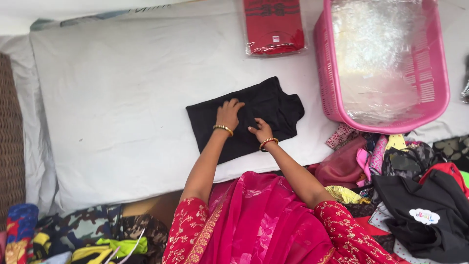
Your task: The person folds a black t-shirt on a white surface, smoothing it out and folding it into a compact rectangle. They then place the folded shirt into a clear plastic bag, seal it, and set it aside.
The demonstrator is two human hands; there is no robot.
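Note:
A black folded garment lies on a white padded sheet. My left hand rests flat on the garment's middle, fingers spread, a gold bangle on the wrist. My right hand presses the garment's near edge with fingers together, bangles at the wrist too. Neither hand lifts the cloth. Both my arms reach out from red embroidered sleeves.
A pink plastic basket lined with clear plastic stands at the back right. A red garment in a clear bag lies at the back. Heaps of mixed clothes lie at the near right and near left.

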